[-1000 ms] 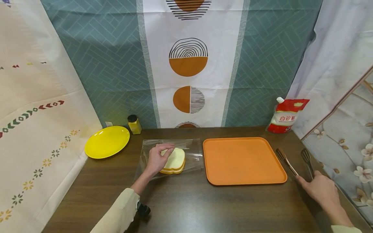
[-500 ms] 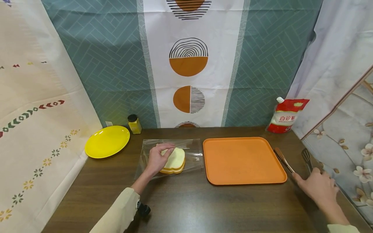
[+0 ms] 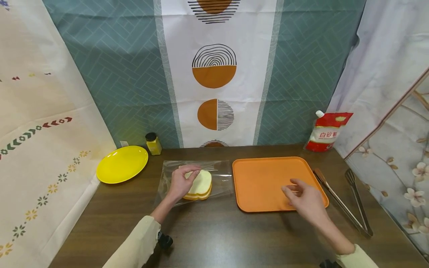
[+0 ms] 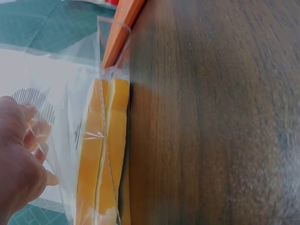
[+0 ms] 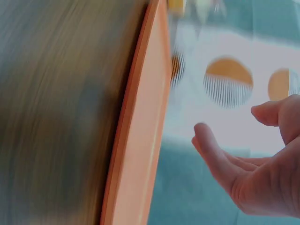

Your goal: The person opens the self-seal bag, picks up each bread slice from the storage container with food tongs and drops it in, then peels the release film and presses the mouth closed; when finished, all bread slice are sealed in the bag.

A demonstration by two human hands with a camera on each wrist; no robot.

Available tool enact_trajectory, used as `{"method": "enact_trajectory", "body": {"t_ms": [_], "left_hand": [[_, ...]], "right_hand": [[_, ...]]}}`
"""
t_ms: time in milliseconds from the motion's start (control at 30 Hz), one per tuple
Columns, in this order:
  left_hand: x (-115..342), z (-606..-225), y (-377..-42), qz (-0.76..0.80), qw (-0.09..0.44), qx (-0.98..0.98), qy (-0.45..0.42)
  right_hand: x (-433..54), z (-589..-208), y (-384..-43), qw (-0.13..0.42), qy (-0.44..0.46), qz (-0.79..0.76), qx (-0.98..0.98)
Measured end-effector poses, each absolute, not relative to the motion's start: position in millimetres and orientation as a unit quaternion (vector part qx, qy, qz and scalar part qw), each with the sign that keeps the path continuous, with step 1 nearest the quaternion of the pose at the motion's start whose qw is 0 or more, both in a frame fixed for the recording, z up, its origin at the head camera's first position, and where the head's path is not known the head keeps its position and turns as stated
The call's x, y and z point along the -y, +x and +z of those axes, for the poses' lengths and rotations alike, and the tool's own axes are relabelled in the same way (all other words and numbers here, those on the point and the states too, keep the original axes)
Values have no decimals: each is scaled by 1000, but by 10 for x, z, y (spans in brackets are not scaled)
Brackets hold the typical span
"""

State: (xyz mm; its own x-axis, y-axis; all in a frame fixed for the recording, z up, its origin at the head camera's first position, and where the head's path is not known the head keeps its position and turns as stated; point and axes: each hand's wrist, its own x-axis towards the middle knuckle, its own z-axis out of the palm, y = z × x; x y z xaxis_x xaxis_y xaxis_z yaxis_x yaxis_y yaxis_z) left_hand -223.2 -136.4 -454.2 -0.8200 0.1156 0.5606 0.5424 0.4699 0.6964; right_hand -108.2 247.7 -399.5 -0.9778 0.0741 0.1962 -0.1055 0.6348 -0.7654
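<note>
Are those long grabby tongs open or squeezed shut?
Open. The tongs lie on the table, their two arms meeting at the near end and their tips spread apart.

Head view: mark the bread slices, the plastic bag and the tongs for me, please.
Bread slices (image 3: 202, 183): head view, pale top face of the upper slice.
Plastic bag (image 3: 222, 183): head view, clear film beside the bread.
Tongs (image 3: 344, 206): head view, one metal arm.

The left fingers pinch the film of a clear bag; inside, two yellow-edged slices lie stacked above the wooden counter.
</note>
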Motion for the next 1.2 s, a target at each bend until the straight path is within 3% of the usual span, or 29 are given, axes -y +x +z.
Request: {"method": "enact_trajectory", "body": {"t_ms": [200,600,800,1200], "left_hand": [[1354,-4519,-2216,-473,224,829,-196],[1355,-4532,-2212,-471,221,832,-193],[1352,-4524,-2200,-469,221,833,-192],[1343,-4513,-2204,-474,202,839,-177]], "right_hand": [[-1870,-4020,-1090,4,18,560,828],[-1064,-4261,-1145,-52,42,702,709],[-822,-4397,-1147,-68,1,721,690],[-528,-4601,-1285,-40,-82,777,623]]}}
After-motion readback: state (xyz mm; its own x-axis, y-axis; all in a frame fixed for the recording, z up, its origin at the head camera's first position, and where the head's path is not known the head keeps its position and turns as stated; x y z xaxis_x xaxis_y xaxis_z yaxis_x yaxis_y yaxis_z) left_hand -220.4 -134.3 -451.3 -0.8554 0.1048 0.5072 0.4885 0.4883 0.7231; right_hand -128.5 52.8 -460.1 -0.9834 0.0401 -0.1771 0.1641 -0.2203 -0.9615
